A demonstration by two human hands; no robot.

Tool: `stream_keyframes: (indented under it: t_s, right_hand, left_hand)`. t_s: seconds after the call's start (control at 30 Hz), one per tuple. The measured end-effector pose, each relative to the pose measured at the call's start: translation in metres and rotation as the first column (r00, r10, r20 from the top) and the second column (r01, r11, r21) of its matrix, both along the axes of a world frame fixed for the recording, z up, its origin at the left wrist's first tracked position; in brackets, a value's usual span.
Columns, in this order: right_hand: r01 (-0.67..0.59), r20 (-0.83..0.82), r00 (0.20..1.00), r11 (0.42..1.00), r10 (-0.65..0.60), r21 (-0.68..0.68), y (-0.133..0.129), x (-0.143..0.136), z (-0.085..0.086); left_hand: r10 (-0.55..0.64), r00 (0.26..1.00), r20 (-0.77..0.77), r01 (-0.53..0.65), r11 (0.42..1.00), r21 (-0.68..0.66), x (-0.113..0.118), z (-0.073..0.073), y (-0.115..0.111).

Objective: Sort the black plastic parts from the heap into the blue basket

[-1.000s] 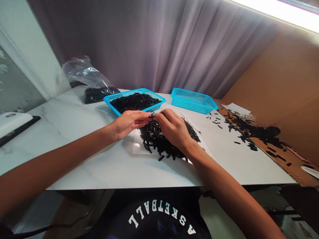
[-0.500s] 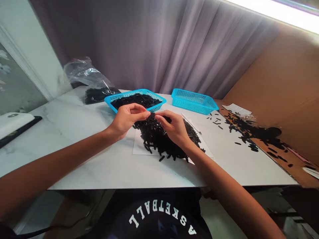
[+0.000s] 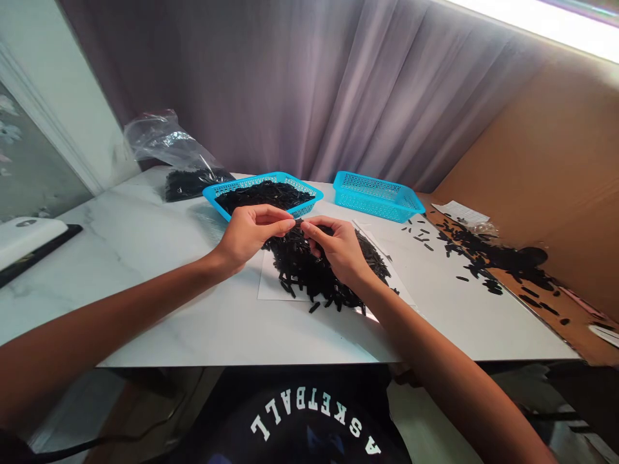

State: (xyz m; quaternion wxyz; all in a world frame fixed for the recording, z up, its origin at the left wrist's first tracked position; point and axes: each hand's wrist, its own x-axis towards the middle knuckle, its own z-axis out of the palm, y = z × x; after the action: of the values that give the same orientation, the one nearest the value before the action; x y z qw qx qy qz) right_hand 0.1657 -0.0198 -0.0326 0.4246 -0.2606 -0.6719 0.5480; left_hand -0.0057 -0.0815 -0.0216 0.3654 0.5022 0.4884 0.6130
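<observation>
My left hand (image 3: 249, 235) and my right hand (image 3: 336, 245) meet fingertip to fingertip above a heap of small black strips (image 3: 309, 270). Both hands pinch thumb against forefinger, and a small dark piece seems to sit between them, too small to make out against the heap. The heap lies on a white sheet of paper (image 3: 267, 283), with a few strips spilling past its front edge. Just behind my left hand stands a blue basket (image 3: 213, 192) filled with similar black strips.
A second blue basket (image 3: 377, 205) stands at the back right. Black strips (image 3: 503, 254) lie scattered on cardboard at the right, near a paper slip (image 3: 461, 212). A clear plastic bag (image 3: 169, 145) of black pieces lies back left. At the left edge is a white device (image 3: 31, 238).
Both hands keep their pinch over the heap. The left fingertips have shifted slightly right, and the right hand's lower fingers have curled a little.
</observation>
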Motion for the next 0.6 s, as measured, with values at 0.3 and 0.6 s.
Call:
stream_keyframes:
  t_s: [0.3, 0.6]
  right_hand:
    - [-0.011, -0.018, 1.000, 0.998, 0.010, -0.055, 0.0003, -0.0010, -0.0008]
    - [-0.020, -0.032, 0.999, 0.997, 0.017, -0.075, -0.0013, -0.0006, 0.0018]
  left_hand:
    - [0.010, 0.998, -0.069, -0.010, 1.000, 0.001, -0.0009, 0.0002, -0.0007]
    - [0.007, 0.978, -0.208, 0.001, 0.999, 0.043, -0.0025, 0.0026, -0.0021]
